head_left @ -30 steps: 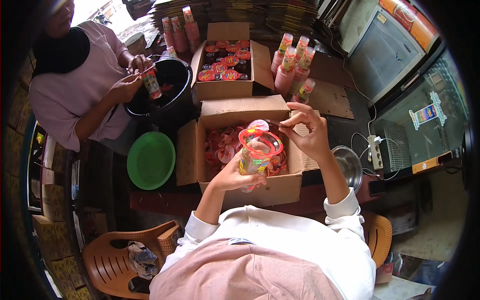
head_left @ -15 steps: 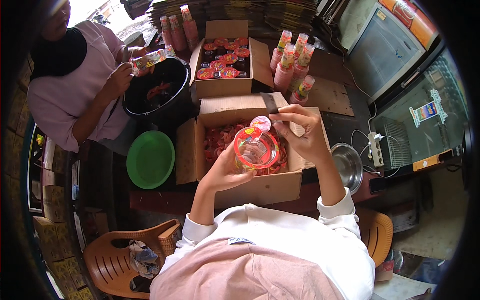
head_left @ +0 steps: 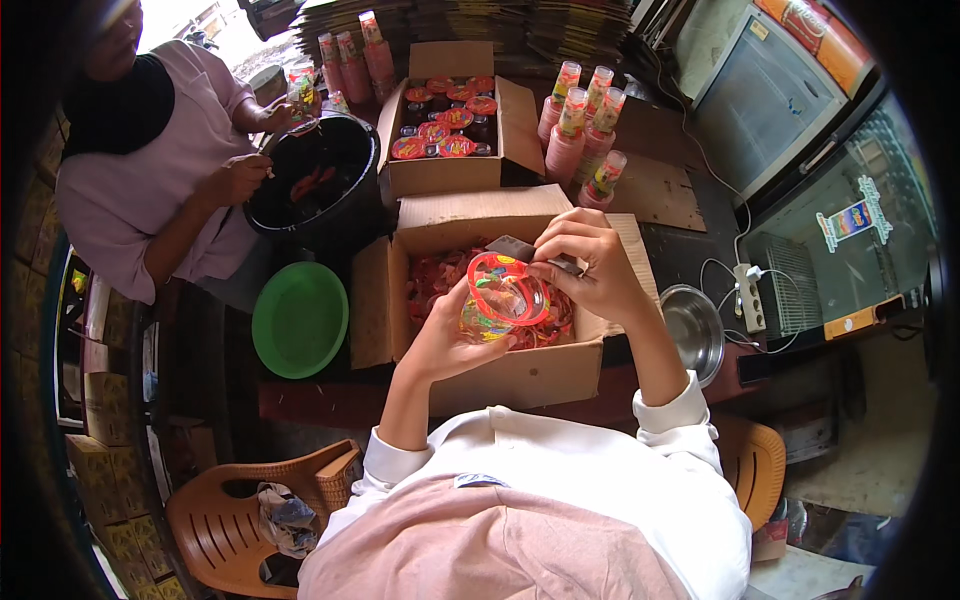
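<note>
My left hand (head_left: 446, 338) is wrapped round a clear printed plastic cup (head_left: 484, 322) with a red film ring (head_left: 476, 288) on its rim. The cup's mouth is tilted toward me. Pinched in the fingers of my right hand (head_left: 596, 262) is a dark flat blade (head_left: 510, 247), which lies at the far edge of the rim. Whether it touches the film I cannot tell. Both hands are above an open cardboard box (head_left: 515, 378) of red film scraps (head_left: 432, 278).
Behind stands a carton (head_left: 440, 178) of red-lidded cups, with cup stacks (head_left: 566, 150) to its right. A green basin (head_left: 300, 322) and black bucket (head_left: 362, 190) are left, a steel bowl (head_left: 694, 335) right. A co-worker's hand (head_left: 236, 182) is near the bucket.
My right hand has moved down and left, bringing the blade to the cup's rim. The pale round piece above the rim no longer shows. The co-worker's hands have moved apart.
</note>
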The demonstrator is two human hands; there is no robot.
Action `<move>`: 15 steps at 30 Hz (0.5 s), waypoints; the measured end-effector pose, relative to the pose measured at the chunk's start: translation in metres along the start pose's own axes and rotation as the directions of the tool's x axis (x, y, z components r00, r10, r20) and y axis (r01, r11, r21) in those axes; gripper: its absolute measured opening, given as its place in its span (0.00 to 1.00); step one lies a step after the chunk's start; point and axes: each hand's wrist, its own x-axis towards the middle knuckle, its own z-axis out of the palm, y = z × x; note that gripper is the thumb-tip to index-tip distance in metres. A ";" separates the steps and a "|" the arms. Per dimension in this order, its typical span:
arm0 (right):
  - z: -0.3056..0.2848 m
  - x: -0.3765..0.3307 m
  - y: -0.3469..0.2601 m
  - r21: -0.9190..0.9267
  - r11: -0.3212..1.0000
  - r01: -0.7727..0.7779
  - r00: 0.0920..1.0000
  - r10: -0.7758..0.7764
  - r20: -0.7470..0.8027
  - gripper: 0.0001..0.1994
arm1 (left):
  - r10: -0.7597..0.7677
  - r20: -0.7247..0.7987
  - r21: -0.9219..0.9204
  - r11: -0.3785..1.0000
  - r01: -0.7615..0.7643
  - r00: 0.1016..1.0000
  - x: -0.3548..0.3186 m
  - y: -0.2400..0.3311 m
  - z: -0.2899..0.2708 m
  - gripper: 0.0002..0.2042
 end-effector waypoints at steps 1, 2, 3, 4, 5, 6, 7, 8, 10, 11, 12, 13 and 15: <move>-0.001 0.000 -0.001 -0.002 1.000 0.000 1.000 0.000 -0.001 0.06 | -0.017 0.010 -0.015 1.000 0.017 1.000 0.000 0.000 -0.001 0.28; -0.001 0.000 -0.004 -0.040 0.999 0.024 1.000 -0.024 -0.008 0.06 | -0.016 0.011 -0.015 1.000 0.016 1.000 -0.001 0.001 -0.002 0.28; -0.001 0.000 -0.004 -0.077 0.996 0.047 0.999 -0.048 -0.013 0.07 | -0.045 0.022 -0.042 0.998 0.045 0.999 -0.001 0.002 -0.003 0.27; 0.000 0.000 -0.003 -0.077 0.996 0.047 0.999 -0.048 -0.014 0.07 | -0.073 0.033 -0.068 0.995 0.075 0.997 -0.002 0.002 -0.004 0.27; 0.002 -0.001 -0.001 -0.063 0.997 0.045 0.999 -0.046 -0.004 0.07 | -0.073 0.033 -0.067 0.995 0.075 0.997 -0.003 0.002 -0.004 0.27; 0.002 -0.001 0.001 -0.053 0.998 0.046 0.999 -0.046 0.005 0.07 | -0.079 0.030 -0.059 0.995 0.080 0.996 -0.002 0.001 -0.005 0.26; 0.003 -0.001 0.003 -0.056 0.997 0.049 0.999 -0.049 0.003 0.07 | -0.084 0.027 -0.050 0.995 0.085 0.996 -0.002 0.001 -0.006 0.26; 0.004 -0.003 0.005 -0.038 0.999 0.035 0.999 -0.034 0.023 0.07 | -0.080 0.028 -0.048 0.996 0.081 0.996 -0.003 0.000 -0.006 0.26; 0.005 -0.005 0.006 -0.022 0.999 0.029 0.999 -0.028 0.043 0.06 | -0.128 0.047 -0.073 0.989 0.131 0.991 -0.003 0.002 -0.006 0.25; 0.004 -0.004 0.008 -0.026 0.999 0.033 0.999 -0.032 0.040 0.06 | -0.122 0.049 -0.072 0.990 0.125 0.991 -0.003 0.002 -0.008 0.25; 0.005 -0.006 0.010 -0.029 0.999 0.031 0.999 -0.030 0.031 0.06 | -0.155 0.080 -0.077 0.984 0.162 0.985 -0.005 -0.001 -0.010 0.24; 0.005 -0.007 0.011 -0.032 0.999 0.029 0.999 -0.029 0.022 0.05 | -0.188 0.112 -0.081 0.977 0.197 0.976 -0.006 -0.003 -0.012 0.24; -0.005 -0.003 0.023 -0.204 0.979 -0.007 0.996 -0.011 -0.089 0.05 | -0.142 0.147 -0.056 0.987 0.151 0.979 -0.010 -0.007 -0.011 0.24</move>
